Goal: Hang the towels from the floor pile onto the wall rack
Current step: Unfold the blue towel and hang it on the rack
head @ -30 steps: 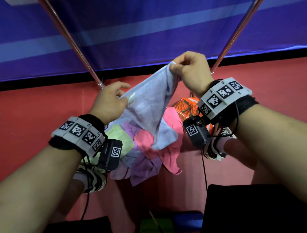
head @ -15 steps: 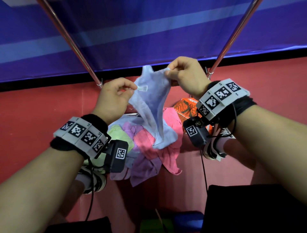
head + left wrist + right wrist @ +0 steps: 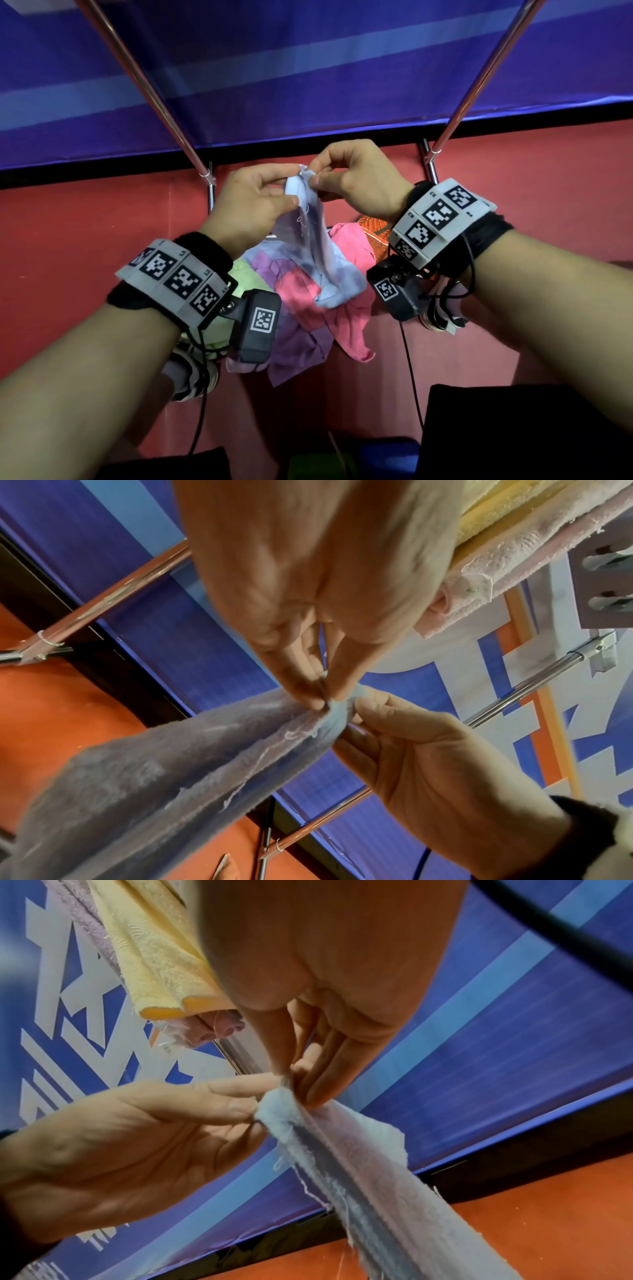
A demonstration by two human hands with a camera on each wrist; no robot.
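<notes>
Since a moment ago, your two hands have drawn together and now meet at one gathered corner of the pale blue towel (image 3: 310,246). Your left hand (image 3: 253,202) pinches the bunched edge between thumb and forefinger; your right hand (image 3: 356,181) pinches the same tip from the other side, fingertips almost touching the left's. Below your fingers the towel hangs in a narrow fold, its lower end on the floor pile (image 3: 308,308), between the rack's chrome poles (image 3: 144,82).

A staged indoor recording space rather than a home. A printed blue banner (image 3: 308,68) backs chrome rack poles (image 3: 147,85) above a red floor (image 3: 68,222).
</notes>
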